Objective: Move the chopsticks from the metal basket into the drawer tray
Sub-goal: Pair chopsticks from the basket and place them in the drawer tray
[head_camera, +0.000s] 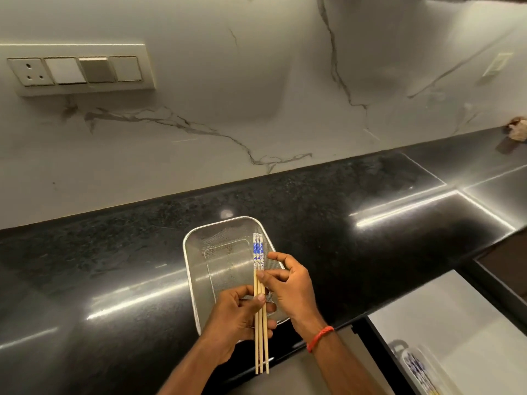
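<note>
Now chopsticks (258,249) in left grip (236,317), right grip (288,286) pinching.

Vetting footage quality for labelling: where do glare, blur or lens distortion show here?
Head view: streaky glare on the black countertop; wide-angle curvature bends its edge; the drawer tray at lower right is blurred; chopsticks, left hand and right hand look sharp.

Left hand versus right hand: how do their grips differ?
The left hand wraps the chopsticks lower down, thumb across; the right hand pinches them higher, below the blue pattern. The right wrist has a red thread; the left is bare. Both hold one bundle over the metal basket.
</note>
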Available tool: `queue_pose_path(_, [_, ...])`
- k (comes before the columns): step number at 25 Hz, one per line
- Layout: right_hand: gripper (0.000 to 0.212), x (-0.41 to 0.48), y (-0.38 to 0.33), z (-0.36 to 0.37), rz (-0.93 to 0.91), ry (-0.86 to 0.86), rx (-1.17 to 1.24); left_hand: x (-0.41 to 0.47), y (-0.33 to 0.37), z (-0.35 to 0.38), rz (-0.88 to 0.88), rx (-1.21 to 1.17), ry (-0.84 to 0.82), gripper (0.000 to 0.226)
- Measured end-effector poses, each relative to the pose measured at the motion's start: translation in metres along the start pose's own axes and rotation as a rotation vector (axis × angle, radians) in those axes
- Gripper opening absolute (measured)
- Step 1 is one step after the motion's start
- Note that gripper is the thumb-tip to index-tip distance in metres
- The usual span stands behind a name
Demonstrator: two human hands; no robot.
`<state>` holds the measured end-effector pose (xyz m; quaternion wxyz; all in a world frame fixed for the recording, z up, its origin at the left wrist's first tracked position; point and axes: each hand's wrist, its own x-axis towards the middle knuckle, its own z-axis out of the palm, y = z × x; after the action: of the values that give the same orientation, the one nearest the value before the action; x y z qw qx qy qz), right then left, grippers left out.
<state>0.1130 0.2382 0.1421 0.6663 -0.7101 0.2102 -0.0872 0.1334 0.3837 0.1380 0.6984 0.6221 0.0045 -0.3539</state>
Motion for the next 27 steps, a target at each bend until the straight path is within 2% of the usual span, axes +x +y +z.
queue_pose_path(7, [0.035, -0.017, 0.007, -0.046, 0.032, 0.103, 0.104, 0.013, -0.012, 0.036, -0.013, 0.1, -0.129, 0.016])
queue_pose_path(12, [0.02, -0.051, 0.017, -0.09, 0.082, 0.072, 0.12, 0.016, -0.031, 0.075, -0.009, 0.188, -0.261, 0.017])
queue_pose_path(18, [0.025, -0.101, 0.034, -0.155, 0.118, 0.237, 0.141, 0.01, -0.063, 0.141, -0.027, 0.403, -0.384, 0.017])
queue_pose_path(23, [0.023, -0.136, 0.044, -0.228, 0.121, 0.333, 0.159, 0.0, -0.089, 0.187, -0.083, 0.633, -0.494, 0.026])
queue_pose_path(27, [0.021, -0.165, 0.059, -0.305, 0.163, 0.436, 0.053, -0.011, -0.101, 0.198, -0.097, 0.672, -0.459, 0.046])
